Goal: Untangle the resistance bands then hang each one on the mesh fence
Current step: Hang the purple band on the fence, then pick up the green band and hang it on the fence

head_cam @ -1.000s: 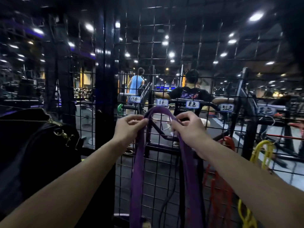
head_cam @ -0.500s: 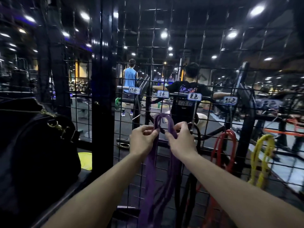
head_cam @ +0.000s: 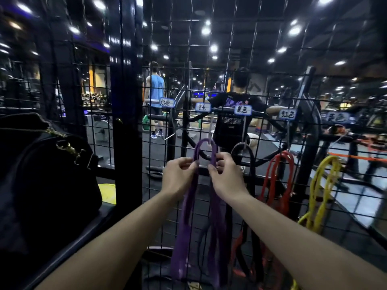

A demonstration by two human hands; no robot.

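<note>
1. Purple resistance band (head_cam: 196, 206): its top loop is sitting over a hook (head_cam: 210, 141) on the mesh fence (head_cam: 261, 65), under the second label from the left; its strands are hanging down the mesh.
2. Left hand (head_cam: 178, 177): pinching the band's left strand just below the loop.
3. Right hand (head_cam: 227, 178): pinching the right strand likewise.
4. Black band (head_cam: 240, 148), red band (head_cam: 276, 170), yellow band (head_cam: 322, 185): hanging on hooks toward the fence's right edge.
5. Progress: four bands appear hung; the leftmost label's hook is showing no band, so one may be outstanding.
6. Black bag (head_cam: 41, 174): sitting at the fence's left edge.
</note>
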